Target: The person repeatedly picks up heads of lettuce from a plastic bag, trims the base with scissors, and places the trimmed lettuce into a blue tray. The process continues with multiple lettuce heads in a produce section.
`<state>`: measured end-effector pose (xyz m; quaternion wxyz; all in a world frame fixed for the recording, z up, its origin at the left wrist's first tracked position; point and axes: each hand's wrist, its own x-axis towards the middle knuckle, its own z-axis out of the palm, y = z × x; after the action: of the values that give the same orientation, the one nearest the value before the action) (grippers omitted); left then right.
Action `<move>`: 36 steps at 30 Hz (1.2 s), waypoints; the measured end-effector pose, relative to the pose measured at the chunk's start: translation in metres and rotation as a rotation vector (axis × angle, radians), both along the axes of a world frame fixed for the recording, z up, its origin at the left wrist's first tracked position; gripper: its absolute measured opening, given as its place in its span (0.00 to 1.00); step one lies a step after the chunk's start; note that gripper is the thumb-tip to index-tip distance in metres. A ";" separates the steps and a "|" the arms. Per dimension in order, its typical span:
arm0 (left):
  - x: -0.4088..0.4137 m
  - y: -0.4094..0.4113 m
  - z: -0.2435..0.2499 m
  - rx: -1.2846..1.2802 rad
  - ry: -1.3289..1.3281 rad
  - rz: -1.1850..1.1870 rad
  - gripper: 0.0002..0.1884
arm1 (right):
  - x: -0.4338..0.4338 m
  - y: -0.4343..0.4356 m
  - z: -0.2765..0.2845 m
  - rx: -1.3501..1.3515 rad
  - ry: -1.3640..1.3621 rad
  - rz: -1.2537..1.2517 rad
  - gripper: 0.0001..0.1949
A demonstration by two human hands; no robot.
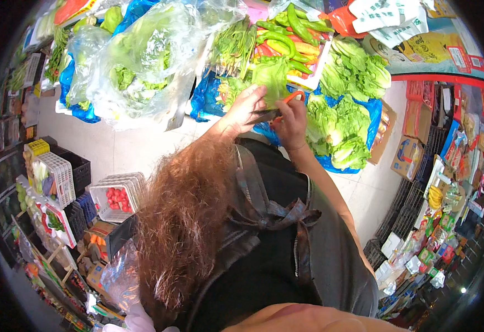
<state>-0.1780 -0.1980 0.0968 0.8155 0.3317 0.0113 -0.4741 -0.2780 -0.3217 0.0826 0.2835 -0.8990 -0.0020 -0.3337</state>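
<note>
My left hand point(244, 108) holds a light green leafy vegetable point(270, 79), its thumb and fingers at the lower left of the leaves. My right hand point(294, 122) is closed around an orange-handled tool point(294, 96), close to the right side of the same vegetable; the tool's working end is hard to make out. Just beyond the hands is a white box of green and red peppers point(292, 41). Bunches of leafy greens with stems point(235, 45) lie to its left. Lettuce heads point(339, 124) rest on blue plastic at the right of my right hand.
Clear plastic bags over leafy greens point(142, 70) cover the upper left. White plastic bags point(387, 20) lie at the upper right. Below left on the tiled floor point(134, 145) are a white crate point(117, 182) with red produce and a black crate point(73, 166). Stocked shelves line the right.
</note>
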 end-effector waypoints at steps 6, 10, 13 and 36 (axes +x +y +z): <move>0.015 -0.002 -0.001 0.037 -0.084 0.079 0.15 | -0.002 0.010 0.007 0.158 0.046 0.018 0.28; 0.019 -0.005 -0.006 0.195 -0.199 0.224 0.18 | -0.012 0.006 -0.017 0.510 0.178 -0.111 0.30; 0.022 -0.004 -0.013 0.335 -0.398 0.276 0.20 | -0.015 0.000 -0.017 0.759 0.379 -0.137 0.23; 0.075 0.077 -0.037 0.403 -0.706 -0.400 0.20 | -0.028 -0.023 0.004 0.892 0.846 0.222 0.16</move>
<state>-0.1030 -0.1208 0.0596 0.5810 0.6208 -0.2397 -0.4686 -0.3060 -0.3448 0.0866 0.6409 -0.7428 0.1567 0.1140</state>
